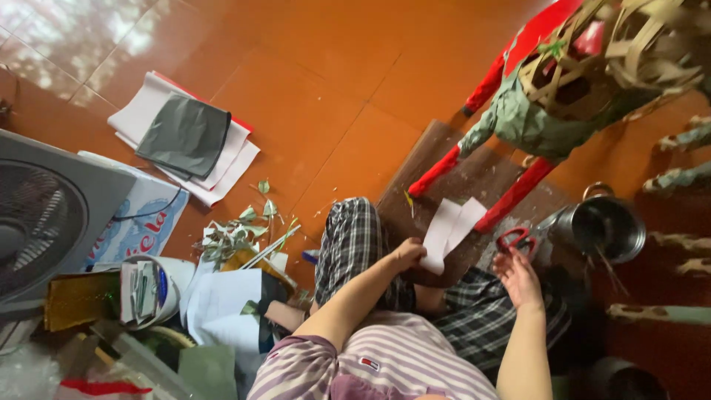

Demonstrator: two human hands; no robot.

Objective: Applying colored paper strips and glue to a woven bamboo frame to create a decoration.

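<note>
**Paper and scissors over the lap**

Striped shirt point(385, 367) and plaid trousers point(355, 244) fill the view closest to us. Our left hand point(409, 253) pinches the lower corner of one folded white paper point(449, 230); its long axis rises up and to the right, above a brown board point(444, 167) on the floor. Our right hand point(518, 278) grips one pair of red-handled scissors point(516, 239), fingers curled round the handles; we cannot see which way the blades point. Just right of them stands one steel pot point(603, 226). Two red legs point(511, 196) of a woven figure rest on the board, flanking the paper. Open orange floor point(326, 96) lies beyond; a fan point(44, 215) and paper stack point(185, 141) crowd the left.
</note>
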